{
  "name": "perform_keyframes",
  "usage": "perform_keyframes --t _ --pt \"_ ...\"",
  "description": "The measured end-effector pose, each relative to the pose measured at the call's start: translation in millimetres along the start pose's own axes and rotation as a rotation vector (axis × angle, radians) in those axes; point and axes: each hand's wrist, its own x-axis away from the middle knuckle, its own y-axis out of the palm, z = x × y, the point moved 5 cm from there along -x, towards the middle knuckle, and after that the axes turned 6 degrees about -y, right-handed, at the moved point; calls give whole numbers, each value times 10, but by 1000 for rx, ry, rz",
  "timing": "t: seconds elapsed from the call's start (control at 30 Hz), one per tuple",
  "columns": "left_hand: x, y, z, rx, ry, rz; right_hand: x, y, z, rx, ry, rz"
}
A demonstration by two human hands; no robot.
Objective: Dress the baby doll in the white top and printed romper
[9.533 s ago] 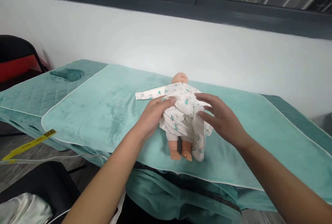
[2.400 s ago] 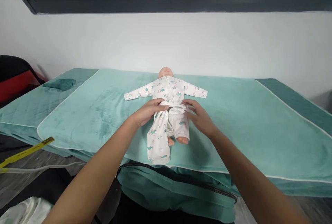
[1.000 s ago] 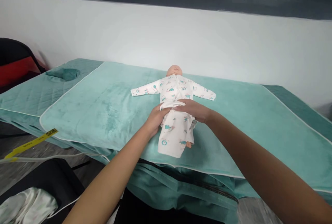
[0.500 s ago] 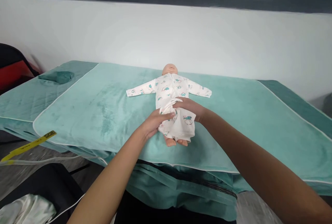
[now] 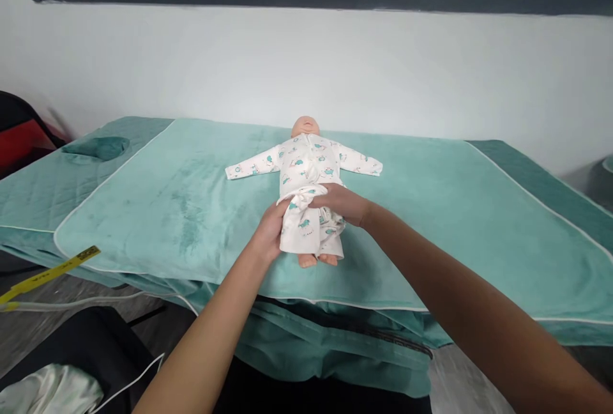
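A baby doll [image 5: 305,125] lies on its back with its head toward the wall and its arms spread. It wears a white long-sleeved top [image 5: 311,160] with a green animal print. Matching baby pants [image 5: 302,227] cover its legs, and the feet [image 5: 317,260] stick out below the hems. My left hand [image 5: 274,225] grips the pants at the left side of the waist, its fingers partly hidden by the cloth. My right hand [image 5: 342,203] is closed on the bunched waistband near the middle of the doll's belly.
The doll rests on a massage bed with a green velvet cover [image 5: 407,209]; a face hole [image 5: 98,147] is at its left end. A black chair [image 5: 90,344] with crumpled cloth [image 5: 52,390], a yellow tag [image 5: 52,273] and a pale tube stand at lower left. A white wall [image 5: 306,62] is behind.
The pants' loose front cloth has shifted to the left and now lies flatter over the legs. My left hand has moved to the outer side of the waist. The view has shifted slightly.
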Motion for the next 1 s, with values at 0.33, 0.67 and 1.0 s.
perform_keyframes --t 0.33,0.67,1.0 --pt "74 26 -2 -111 -13 -38 34 2 -18 -87 11 21" --pt "246 104 -110 -11 115 196 101 43 -20 285 28 -107" --pt "967 320 -483 56 3 518 179 204 -125 638 -6 -225"
